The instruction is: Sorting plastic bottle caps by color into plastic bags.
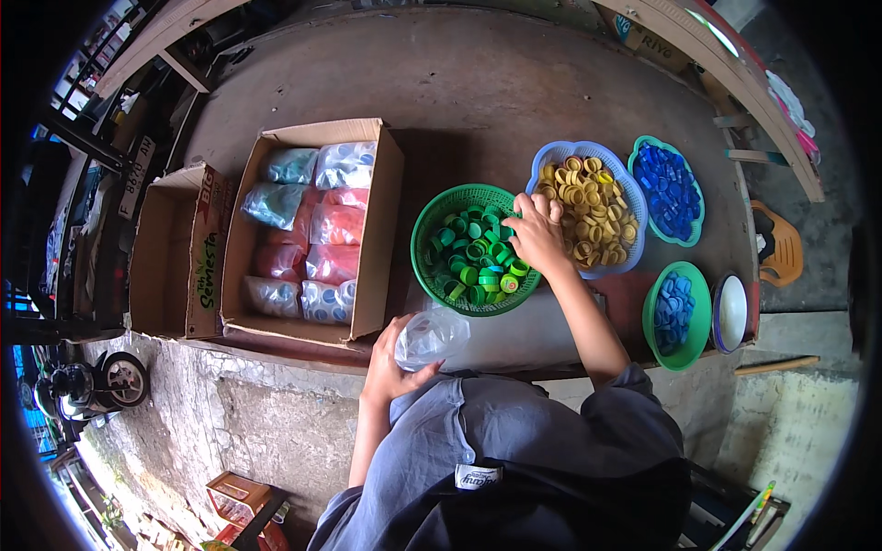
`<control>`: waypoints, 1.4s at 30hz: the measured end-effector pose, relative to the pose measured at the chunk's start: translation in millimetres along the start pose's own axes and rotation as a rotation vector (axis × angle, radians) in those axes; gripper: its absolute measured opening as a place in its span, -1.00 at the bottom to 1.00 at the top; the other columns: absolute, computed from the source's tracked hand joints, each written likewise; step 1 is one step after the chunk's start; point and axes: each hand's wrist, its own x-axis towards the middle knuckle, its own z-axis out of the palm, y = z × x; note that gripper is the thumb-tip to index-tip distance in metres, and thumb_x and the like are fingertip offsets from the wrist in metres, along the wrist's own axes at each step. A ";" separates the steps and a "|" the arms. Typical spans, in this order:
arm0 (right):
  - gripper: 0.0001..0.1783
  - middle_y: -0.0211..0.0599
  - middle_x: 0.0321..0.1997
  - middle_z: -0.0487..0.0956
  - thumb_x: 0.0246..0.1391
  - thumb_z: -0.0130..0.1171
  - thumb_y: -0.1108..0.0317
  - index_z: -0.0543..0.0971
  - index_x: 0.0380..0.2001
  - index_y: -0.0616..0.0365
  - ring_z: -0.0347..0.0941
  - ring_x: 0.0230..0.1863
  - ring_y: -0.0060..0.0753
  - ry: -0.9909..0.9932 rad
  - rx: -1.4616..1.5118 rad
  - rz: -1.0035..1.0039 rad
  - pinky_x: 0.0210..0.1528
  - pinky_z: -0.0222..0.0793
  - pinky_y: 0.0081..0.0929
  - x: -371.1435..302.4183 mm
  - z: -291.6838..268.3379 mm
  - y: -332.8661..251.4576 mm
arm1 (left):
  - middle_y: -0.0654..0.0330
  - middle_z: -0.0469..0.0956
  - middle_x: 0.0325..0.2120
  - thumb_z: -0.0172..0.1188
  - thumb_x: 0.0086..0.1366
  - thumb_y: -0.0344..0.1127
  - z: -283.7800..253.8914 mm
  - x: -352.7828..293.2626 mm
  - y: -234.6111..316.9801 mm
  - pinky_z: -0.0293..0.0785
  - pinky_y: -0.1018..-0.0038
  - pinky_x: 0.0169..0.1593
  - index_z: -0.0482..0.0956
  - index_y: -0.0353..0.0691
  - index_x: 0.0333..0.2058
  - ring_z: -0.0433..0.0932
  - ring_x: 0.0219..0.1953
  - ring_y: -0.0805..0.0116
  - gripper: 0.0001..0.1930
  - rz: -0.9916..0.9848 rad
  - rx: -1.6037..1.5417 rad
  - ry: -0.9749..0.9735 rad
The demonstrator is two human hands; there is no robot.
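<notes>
My left hand [390, 365] is closed round a clear plastic bag [434, 336], near the table's front edge. Whether anything lies inside the bag I cannot make out. Just right of it stands a round green basket [424, 275] with green bottle caps [478, 248] heaped in it. Over the basket's right side reaches my right hand [537, 231], its fingers bent but spread apart, with no cap visible in them. Touching that side is a scalloped lilac basket [554, 154] of yellow bottle caps [588, 204], partly covered by the right hand.
To the left, a cardboard box [390, 230] holds several filled clear bags; another box [170, 248] adjoins it. At the right are a basket of dark blue caps [665, 188], a green bowl [700, 312] with light blue caps, and a white dish [732, 314].
</notes>
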 end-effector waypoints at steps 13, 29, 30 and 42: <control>-0.73 -0.36 -0.41 0.48 -0.09 0.21 0.15 0.57 -0.31 0.01 0.40 -0.26 -0.30 -0.036 0.288 0.045 -0.09 0.12 -0.31 -4.2 13.8 -11.9 | -0.08 0.46 -0.21 0.38 -0.16 -0.16 -0.2 -0.7 -1.8 0.41 0.24 -0.10 0.36 -0.39 -0.10 0.48 -0.19 -0.05 -0.34 -0.002 -0.004 -0.010; -0.36 0.06 0.00 0.39 -0.09 0.10 0.40 0.20 0.13 0.08 0.36 0.00 0.01 -0.260 0.838 0.067 -0.01 0.32 -0.23 8.3 48.1 -24.5 | -0.10 0.46 -0.21 0.38 -0.16 -0.16 1.0 -1.2 -4.3 0.42 0.24 -0.11 0.36 -0.39 -0.10 0.48 -0.20 -0.07 -0.34 0.004 0.036 -0.037; -0.41 0.05 0.00 0.40 -0.05 0.06 0.43 0.22 0.12 0.10 0.38 -0.04 0.01 -0.316 0.983 0.174 -0.03 0.33 -0.24 12.9 48.6 -22.8 | -0.10 0.46 -0.21 0.38 -0.16 -0.16 0.7 -1.7 -4.3 0.42 0.24 -0.11 0.36 -0.39 -0.09 0.48 -0.20 -0.07 -0.34 -0.002 0.031 -0.034; -0.73 0.11 -0.23 0.53 0.08 -0.12 0.49 0.43 -0.15 0.30 0.52 -0.29 0.01 -0.037 0.721 0.353 -0.16 0.41 -0.25 14.5 15.2 -2.3 | -0.08 0.45 -0.22 0.38 -0.17 -0.18 -3.2 0.7 0.1 0.41 0.24 -0.10 0.37 -0.36 -0.09 0.47 -0.18 -0.06 -0.35 0.010 -0.005 -0.024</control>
